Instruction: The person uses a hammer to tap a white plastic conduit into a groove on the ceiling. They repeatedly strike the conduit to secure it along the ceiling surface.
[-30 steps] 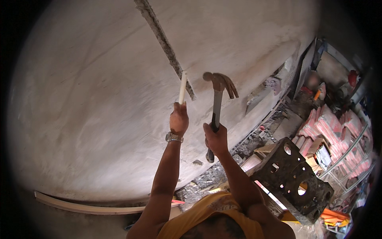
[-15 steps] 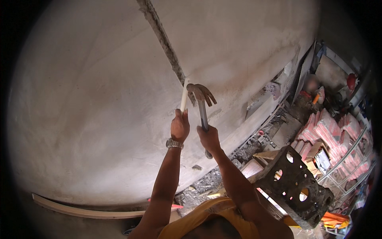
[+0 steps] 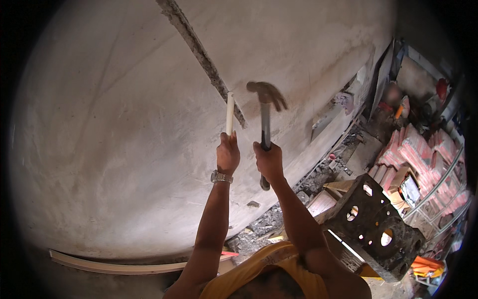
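Note:
My left hand (image 3: 228,155), with a metal watch (image 3: 221,177) on its wrist, grips the lower end of a white pipe (image 3: 230,113). The pipe's top end lies at a rough groove (image 3: 199,52) cut slantwise into the grey plastered wall (image 3: 124,149). In my right hand (image 3: 269,160) is a claw hammer (image 3: 266,117), held by its dark grip. Its head is up to the right of the pipe, apart from it, the claws pointing right and slightly smeared by motion. How far the pipe sits inside the groove I cannot tell.
A dark plastic stand with round holes (image 3: 371,224) is close by my right arm. Rubble (image 3: 318,174) lines the wall's foot. Stacked pink-and-white packs (image 3: 418,154) stand beyond, beside a metal frame (image 3: 438,204). A long pale strip (image 3: 109,265) lies at lower left.
The hammer has swung up and to the right, away from the pipe. My left hand still holds the pipe, now slightly more upright. The whole view has shifted a little.

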`<state>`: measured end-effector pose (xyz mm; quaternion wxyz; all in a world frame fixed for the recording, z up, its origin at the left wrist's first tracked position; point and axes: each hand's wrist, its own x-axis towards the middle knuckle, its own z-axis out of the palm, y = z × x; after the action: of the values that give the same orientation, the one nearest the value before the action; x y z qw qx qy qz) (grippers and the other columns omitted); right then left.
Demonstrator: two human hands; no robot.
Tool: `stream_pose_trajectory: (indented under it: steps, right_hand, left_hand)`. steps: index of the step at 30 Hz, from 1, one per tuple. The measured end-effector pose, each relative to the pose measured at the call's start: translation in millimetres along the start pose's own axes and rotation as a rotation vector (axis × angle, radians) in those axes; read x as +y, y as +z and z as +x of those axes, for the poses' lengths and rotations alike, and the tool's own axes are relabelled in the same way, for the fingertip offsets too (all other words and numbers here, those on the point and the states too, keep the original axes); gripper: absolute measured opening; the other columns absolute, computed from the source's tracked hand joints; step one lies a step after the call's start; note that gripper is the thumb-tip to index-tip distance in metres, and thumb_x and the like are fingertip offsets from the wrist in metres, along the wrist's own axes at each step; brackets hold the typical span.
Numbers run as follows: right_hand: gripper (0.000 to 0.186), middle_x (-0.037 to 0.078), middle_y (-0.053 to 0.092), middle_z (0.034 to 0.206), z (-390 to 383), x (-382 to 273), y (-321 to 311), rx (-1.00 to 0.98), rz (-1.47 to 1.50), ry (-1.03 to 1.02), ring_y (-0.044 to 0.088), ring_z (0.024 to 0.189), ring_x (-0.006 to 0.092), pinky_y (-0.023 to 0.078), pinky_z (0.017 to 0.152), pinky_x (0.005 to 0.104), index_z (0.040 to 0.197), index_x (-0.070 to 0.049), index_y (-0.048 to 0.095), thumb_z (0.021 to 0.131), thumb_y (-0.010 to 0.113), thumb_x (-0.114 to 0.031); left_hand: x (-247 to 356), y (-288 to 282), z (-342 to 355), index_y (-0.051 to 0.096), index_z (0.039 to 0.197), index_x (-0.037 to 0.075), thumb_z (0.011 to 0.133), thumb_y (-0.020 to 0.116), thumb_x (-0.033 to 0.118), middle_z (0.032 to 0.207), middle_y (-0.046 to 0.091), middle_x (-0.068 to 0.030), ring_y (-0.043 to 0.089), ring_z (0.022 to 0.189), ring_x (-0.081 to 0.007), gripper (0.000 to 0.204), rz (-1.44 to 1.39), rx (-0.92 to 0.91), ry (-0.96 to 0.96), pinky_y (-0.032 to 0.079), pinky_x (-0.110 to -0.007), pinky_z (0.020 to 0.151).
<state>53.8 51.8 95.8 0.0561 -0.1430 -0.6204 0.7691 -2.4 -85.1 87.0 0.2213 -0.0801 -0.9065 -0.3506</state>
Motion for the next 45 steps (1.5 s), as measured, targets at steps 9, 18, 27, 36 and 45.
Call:
stream_pose_trajectory:
  steps: [9, 18, 27, 36, 45]
  right_hand:
    - [0.029, 0.000, 0.047, 0.049, 41, 51, 20, 0.034, -0.163, -0.400, 0.045, 0.043, 0.0079, 0.035, 0.039, 0.0272, 0.067, -0.005, 0.050, 0.088, 0.064, -0.020]
    - [0.033, -0.001, 0.047, 0.052, 15, -7, 24, 0.055, 0.475, -0.430, 0.043, 0.048, 0.0056, 0.034, 0.043, 0.0272, 0.063, -0.006, 0.048, 0.092, 0.059, -0.014]
    - [0.029, 0.001, 0.050, 0.051, 0, -25, 16, -0.005, 0.159, -0.388, 0.044, 0.046, 0.0066, 0.034, 0.043, 0.0284, 0.064, -0.002, 0.053, 0.089, 0.062, -0.015]
    - [0.031, 0.005, 0.053, 0.051, 8, 4, 18, -0.047, -0.289, -0.323, 0.053, 0.043, 0.0164, 0.039, 0.044, 0.0311, 0.061, -0.001, 0.053, 0.086, 0.062, -0.016]
    - [0.028, -0.004, 0.042, 0.051, -22, -24, -9, -0.021, 0.396, -0.317, 0.039, 0.039, 0.0043, 0.030, 0.036, 0.0229, 0.069, -0.009, 0.044, 0.093, 0.060, -0.011]
  left_hand:
    - [9, 9, 4, 0.042, 0.090, 0.001, 0.100, 0.046, 0.028, 0.066, 0.056, -0.0254, 0.056, 0.063, -0.0482, 0.029, -0.057, 0.009, 0.021, 0.038, -0.051, 0.048]
    - [22, 4, 9, 0.042, 0.089, 0.002, 0.100, 0.046, 0.028, 0.066, 0.057, -0.0273, 0.056, 0.062, -0.0490, 0.029, -0.033, 0.011, 0.012, 0.040, -0.052, 0.048]
    - [14, 2, 6, 0.043, 0.090, 0.001, 0.100, 0.046, 0.031, 0.070, 0.057, -0.0296, 0.056, 0.068, -0.0509, 0.031, -0.040, 0.021, 0.005, 0.041, -0.053, 0.050]
    - [0, 14, 12, 0.046, 0.095, 0.002, 0.101, 0.042, 0.033, 0.077, 0.061, -0.0279, 0.059, 0.074, -0.0489, 0.032, -0.043, -0.079, 0.027, 0.044, -0.053, 0.057]
    - [26, 3, 1, 0.044, 0.084, 0.001, 0.101, 0.042, 0.037, 0.066, 0.055, -0.0242, 0.052, 0.059, -0.0479, 0.040, -0.085, 0.027, 0.024, 0.038, -0.050, 0.048]
